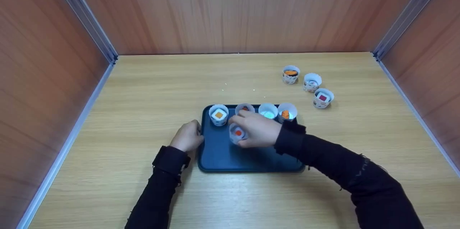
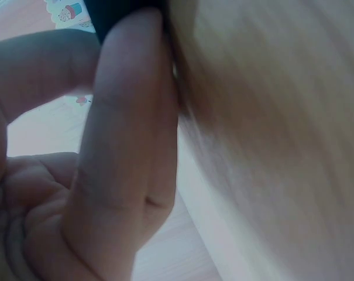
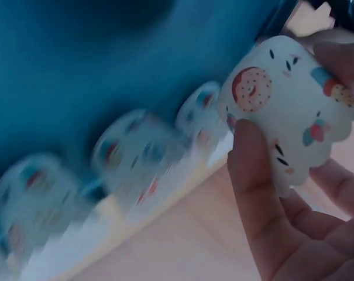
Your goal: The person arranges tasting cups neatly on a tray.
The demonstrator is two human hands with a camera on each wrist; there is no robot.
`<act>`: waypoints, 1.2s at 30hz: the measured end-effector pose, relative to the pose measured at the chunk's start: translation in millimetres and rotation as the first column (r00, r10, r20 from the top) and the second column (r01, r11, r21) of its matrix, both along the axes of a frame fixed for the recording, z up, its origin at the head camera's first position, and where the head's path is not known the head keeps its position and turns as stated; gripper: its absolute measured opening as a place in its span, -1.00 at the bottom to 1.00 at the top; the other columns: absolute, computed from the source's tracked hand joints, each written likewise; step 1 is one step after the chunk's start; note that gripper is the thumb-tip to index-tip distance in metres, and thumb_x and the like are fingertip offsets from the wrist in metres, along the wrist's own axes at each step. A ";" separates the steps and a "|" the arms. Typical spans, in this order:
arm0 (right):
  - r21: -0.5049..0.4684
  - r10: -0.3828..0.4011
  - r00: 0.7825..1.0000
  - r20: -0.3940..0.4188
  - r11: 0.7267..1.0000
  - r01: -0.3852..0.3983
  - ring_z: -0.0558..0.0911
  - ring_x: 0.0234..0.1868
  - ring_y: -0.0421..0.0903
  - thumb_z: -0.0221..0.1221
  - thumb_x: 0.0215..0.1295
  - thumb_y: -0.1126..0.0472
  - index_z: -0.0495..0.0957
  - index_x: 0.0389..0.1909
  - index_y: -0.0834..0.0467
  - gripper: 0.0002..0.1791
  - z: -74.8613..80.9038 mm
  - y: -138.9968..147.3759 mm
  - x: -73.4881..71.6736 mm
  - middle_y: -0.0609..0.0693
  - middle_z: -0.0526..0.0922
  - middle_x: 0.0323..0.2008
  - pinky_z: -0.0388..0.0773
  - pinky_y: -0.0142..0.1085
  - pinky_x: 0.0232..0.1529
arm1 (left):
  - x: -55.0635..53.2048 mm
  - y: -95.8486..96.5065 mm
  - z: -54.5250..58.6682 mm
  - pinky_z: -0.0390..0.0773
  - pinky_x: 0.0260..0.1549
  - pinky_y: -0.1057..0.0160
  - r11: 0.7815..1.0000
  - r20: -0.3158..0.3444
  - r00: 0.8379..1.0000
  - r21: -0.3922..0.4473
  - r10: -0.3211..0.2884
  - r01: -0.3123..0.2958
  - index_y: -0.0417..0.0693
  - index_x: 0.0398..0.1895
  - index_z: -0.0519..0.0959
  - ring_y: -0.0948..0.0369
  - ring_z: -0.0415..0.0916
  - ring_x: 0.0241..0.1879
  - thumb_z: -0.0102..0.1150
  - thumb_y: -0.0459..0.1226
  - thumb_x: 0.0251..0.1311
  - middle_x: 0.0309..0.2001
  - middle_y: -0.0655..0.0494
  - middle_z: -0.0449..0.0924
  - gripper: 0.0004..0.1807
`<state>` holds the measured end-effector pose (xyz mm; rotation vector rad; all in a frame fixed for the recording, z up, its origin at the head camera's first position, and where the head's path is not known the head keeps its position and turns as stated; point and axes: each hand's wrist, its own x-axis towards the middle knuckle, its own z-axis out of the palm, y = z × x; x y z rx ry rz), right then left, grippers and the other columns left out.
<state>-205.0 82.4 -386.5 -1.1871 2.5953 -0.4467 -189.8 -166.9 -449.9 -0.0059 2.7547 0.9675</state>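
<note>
My left hand [image 1: 187,137] pinches the left rim of a dark blue tray [image 1: 217,159] between thumb and fingers. Over the middle of that tray, my right hand [image 1: 260,128] grips a white paper cup [image 3: 282,99] printed with doughnuts and ice creams, thumb on one side and fingers on the other. Something round and red shows inside this cup. Along the tray's far edge stand several like cups: one with an orange-and-white square piece [image 1: 219,114], one partly behind the right hand [image 1: 245,107], one with pale green contents [image 1: 268,110] and one with orange pieces [image 1: 287,112].
Three more paper cups stand on the wooden table beyond the tray to the right: one with orange and dark pieces [image 1: 290,74], a whitish one [image 1: 312,82] and one with a dark red square [image 1: 323,98]. Small white crumbs dot the table behind the tray. Wooden panels enclose the table's back and sides.
</note>
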 end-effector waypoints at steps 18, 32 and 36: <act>0.135 0.133 0.991 -0.018 0.982 -0.129 0.47 -0.10 -0.11 0.37 0.11 0.03 0.41 0.27 0.09 -0.31 -36.5 -64.8 14.3 0.03 0.50 0.02 0.51 -0.33 -0.11 | -2.8 2.1 1.2 0.33 -0.57 0.32 1.000 0.059 0.998 0.001 0.025 -0.025 -0.24 -0.22 0.46 0.17 0.40 -0.52 0.16 -0.38 0.13 -0.48 0.07 0.42 -0.83; 0.078 0.134 0.989 -0.064 0.989 -0.129 0.47 -0.09 -0.15 0.29 0.18 -0.14 0.35 0.36 -0.03 -0.26 -38.6 -52.2 15.2 -0.03 0.50 0.02 0.50 -0.34 -0.19 | 0.2 0.2 -0.4 0.30 -0.53 0.32 1.000 -0.006 1.000 -0.010 0.004 -0.004 -0.25 -0.26 0.46 0.18 0.36 -0.52 0.13 -0.40 0.15 -0.50 0.08 0.38 -0.87; 0.030 0.114 0.991 -0.076 0.993 -0.112 0.50 0.06 -0.12 0.19 0.24 -0.26 0.32 0.38 -0.03 -0.26 -30.8 -37.2 11.2 -0.01 0.49 0.15 0.56 -0.25 -0.02 | -0.9 1.4 0.0 0.31 -0.54 0.32 1.000 -0.001 1.000 -0.010 0.004 -0.004 -0.26 -0.26 0.45 0.17 0.37 -0.52 0.12 -0.42 0.12 -0.50 0.08 0.40 -0.87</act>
